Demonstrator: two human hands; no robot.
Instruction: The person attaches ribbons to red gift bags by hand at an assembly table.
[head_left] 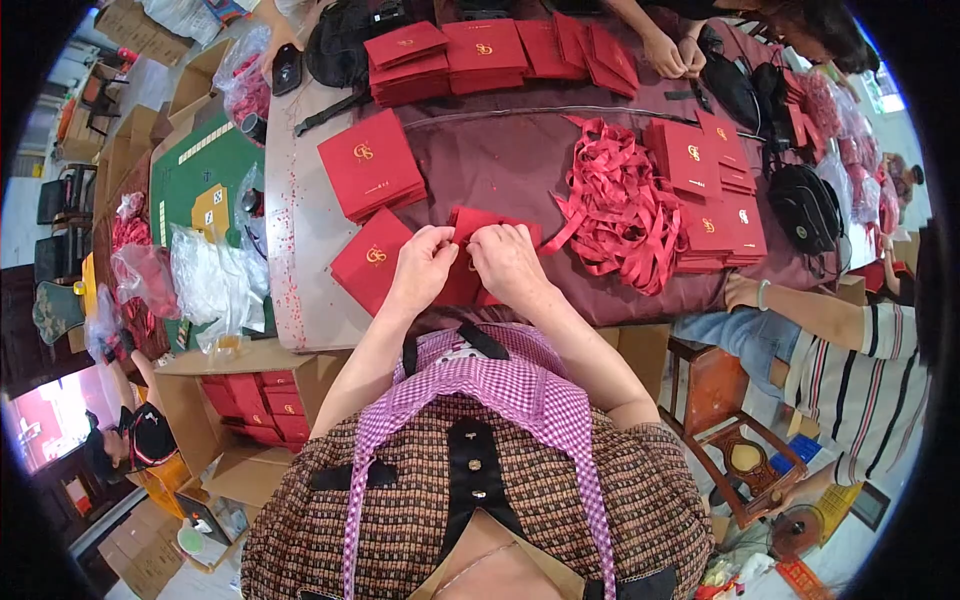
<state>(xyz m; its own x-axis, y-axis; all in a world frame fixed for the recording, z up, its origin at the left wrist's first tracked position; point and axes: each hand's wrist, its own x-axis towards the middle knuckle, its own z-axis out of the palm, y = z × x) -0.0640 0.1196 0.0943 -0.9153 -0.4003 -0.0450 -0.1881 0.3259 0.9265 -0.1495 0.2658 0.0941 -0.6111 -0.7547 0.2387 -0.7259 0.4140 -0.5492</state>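
Close in front of me, a red gift bag (463, 272) with a gold emblem lies partly hidden beneath my hands. My left hand (424, 262) is closed, its thumb and fingers pinching near the bag's upper edge. Right beside it, my right hand (507, 262) pinches the same part. Whether a ribbon is between the fingers I cannot make out. A heap of loose red ribbons (625, 210) lies to the right, one strand reaching toward my right hand. On the left, red bags (372, 262) rest beside my left wrist, with a neat stack of more bags (370, 165) behind them.
More red stacks stand at the far edge (485, 50) and beyond the ribbons (710, 215). An open cardboard box (245, 400) holding red items is at my lower left. A co-worker's hands (675, 55) are across the table; another person in a striped shirt (860, 350) sits right.
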